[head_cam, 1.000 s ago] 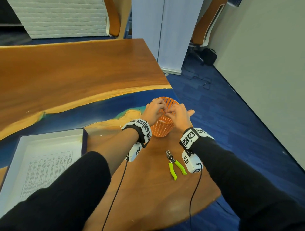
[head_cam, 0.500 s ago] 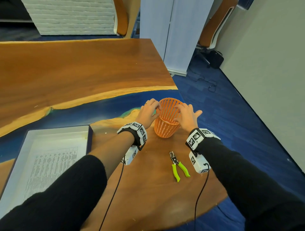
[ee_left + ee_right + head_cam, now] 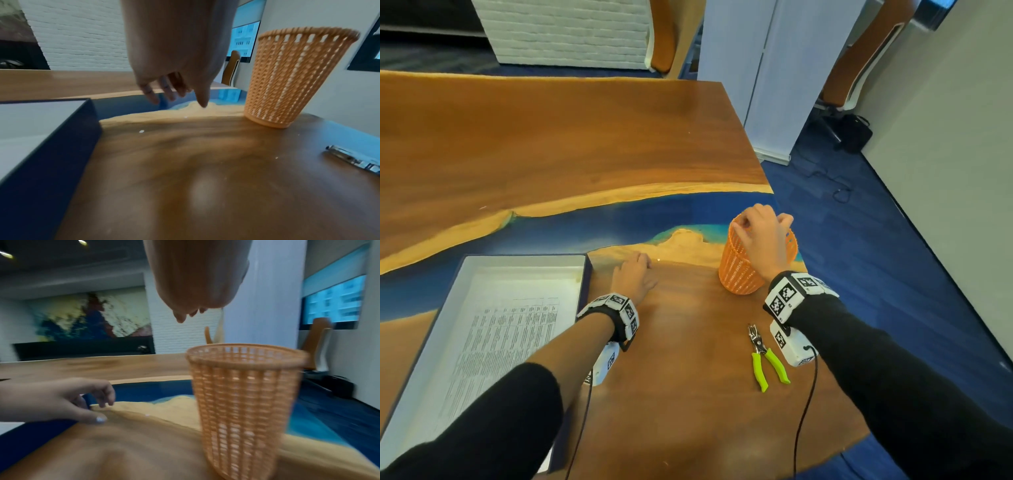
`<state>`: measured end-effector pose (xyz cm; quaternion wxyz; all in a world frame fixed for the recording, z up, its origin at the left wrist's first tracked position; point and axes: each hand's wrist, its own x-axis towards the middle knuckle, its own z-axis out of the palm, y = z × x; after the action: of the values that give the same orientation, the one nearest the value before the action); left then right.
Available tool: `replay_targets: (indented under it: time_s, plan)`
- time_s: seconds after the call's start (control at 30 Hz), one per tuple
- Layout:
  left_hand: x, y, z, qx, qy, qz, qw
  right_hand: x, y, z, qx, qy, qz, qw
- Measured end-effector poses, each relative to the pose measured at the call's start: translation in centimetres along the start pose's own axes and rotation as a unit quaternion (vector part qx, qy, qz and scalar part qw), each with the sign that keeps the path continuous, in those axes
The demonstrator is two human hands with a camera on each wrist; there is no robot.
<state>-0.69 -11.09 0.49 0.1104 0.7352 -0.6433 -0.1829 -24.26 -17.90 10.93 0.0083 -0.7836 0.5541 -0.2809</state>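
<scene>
Left grip [image 3: 633,277] gone from basket [image 3: 738,274] to table [image 3: 688,394], well left of basket, fingers relaxed, empty. Right grip [image 3: 763,236] over basket rim, fingers curled; cannot tell if holding. Basket upright on table. Likely light, springy mesh, tips easily: take rim at 2 sides.

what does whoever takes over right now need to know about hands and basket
Left hand: open, thumb on the table beside the box, holding nothing.
Right hand: over the orange basket, fingers curled; any grip unclear.
Basket upright near the table edge; green-handled pliers lie by the right wrist.
Done: cannot tell. Left: probably gather white specks near the left hand into the basket.
</scene>
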Motion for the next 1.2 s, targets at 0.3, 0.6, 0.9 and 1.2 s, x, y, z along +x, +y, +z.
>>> replay_targets:
  time_s: [0.3, 0.6, 0.9, 1.2]
  plan:
    - [-0.7, -4.7, 1.5, 0.060, -0.068, -0.148, 0.985, -2.0, -6.4, 10.7, 0.175, -0.168, -0.034, 0.970]
    - [0.0, -7.4, 3.8, 0.022, -0.056, -0.155, 0.986, -4.0, -4.6, 19.9, 0.206, -0.216, 0.161, 0.941]
    - [0.2, -7.3, 3.9, 0.034, -0.040, -0.166, 0.985, -2.4, -5.1, 23.6, 0.234, -0.138, 0.225, 0.936]
    - [1.5, -7.0, 3.2, 0.069, -0.072, -0.143, 0.985, -1.4, -5.3, 23.6, 0.162, -0.203, 0.169, 0.951]
